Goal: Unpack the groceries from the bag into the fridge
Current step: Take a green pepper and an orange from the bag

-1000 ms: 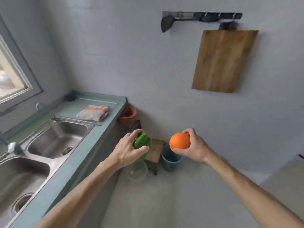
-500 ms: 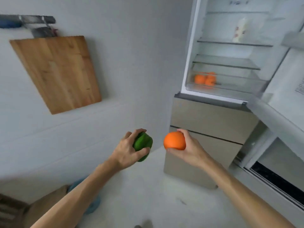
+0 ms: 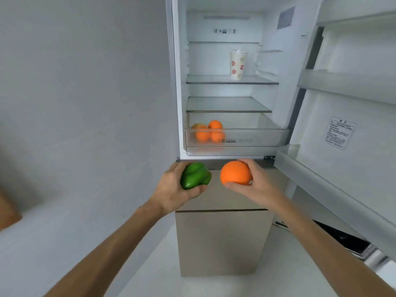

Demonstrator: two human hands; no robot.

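My left hand grips a green bell pepper. My right hand holds an orange. Both are held out side by side just below the open fridge compartment, in front of its beige lower drawers. Inside, a clear crisper drawer at the bottom holds several oranges. The grocery bag is out of view.
A white paper cup with red patterns stands on the upper glass shelf. A middle glass shelf sits below it. The open fridge door with its racks swings out on the right. A plain wall runs along the left.
The view has swung right from the sink counter and cutting board to face the open fridge straight on. Both hands kept their pepper and orange and now sit closer to the fridge.
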